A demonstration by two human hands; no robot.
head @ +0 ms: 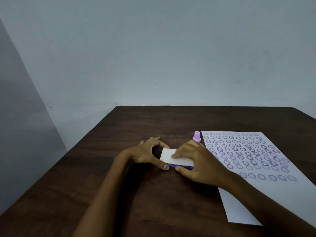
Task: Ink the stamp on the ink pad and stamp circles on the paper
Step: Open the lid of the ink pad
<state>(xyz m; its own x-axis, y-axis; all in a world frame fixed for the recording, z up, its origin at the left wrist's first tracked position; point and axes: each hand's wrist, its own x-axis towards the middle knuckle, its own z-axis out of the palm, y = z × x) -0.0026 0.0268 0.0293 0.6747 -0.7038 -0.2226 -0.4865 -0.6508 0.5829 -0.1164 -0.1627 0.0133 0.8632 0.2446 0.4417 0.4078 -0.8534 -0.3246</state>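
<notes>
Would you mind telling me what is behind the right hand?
The purple stamp stands upright behind the right hand, beside the paper. Its base is covered by the fingers, so the stamping face is hidden.

- The table [153, 194] showed a dark brown wood grain with a dull, low sheen.
- The paper [239, 207] looked thin, smooth and matt white, printed with rows of purple ink rings.
- The ink pad [177, 159] had a flat white lid, smooth and matt, over a purple base that looked like plastic.
- The stamp [196, 136] appeared to be lilac plastic, smooth with a soft finish.
- The wall [153, 57] behind looked painted, matt and pale grey-blue, with small dark specks.
</notes>
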